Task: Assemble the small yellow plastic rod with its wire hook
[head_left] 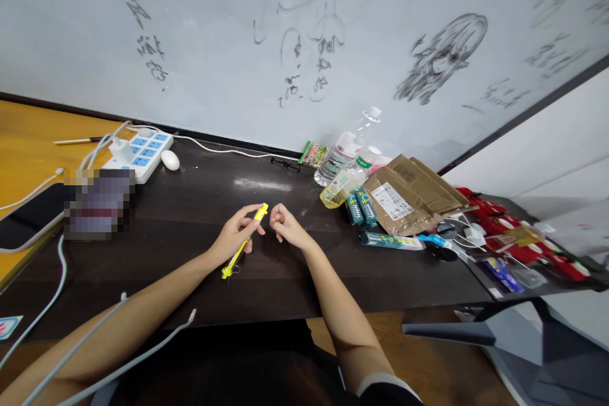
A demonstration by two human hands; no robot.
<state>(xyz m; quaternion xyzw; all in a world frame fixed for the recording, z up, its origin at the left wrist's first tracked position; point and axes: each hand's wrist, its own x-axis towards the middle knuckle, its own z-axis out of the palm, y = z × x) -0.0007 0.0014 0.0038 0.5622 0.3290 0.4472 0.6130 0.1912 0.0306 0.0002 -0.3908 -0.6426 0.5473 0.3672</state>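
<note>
Item, at ten o'clock: white plastic power strip (143,153) with blue sockets, a smooth oval white mouse (170,160) just beside it. Dark, glossy table (190,216) beneath.

Item, centre: my left hand (235,236), fingers curled around a slim yellow pen (243,242), translucent plastic, tilted, its cap end at one o'clock and its tip at seven, above the table.

Item: my right hand (285,228), loosely curled, fingertips near the pen's cap end; whether they touch it I cannot tell.

Item, at two o'clock: clear crinkled plastic bottle (345,151), then flat brown cardboard parcels (409,193) with a white label, green boxes (360,206) alongside.
</note>
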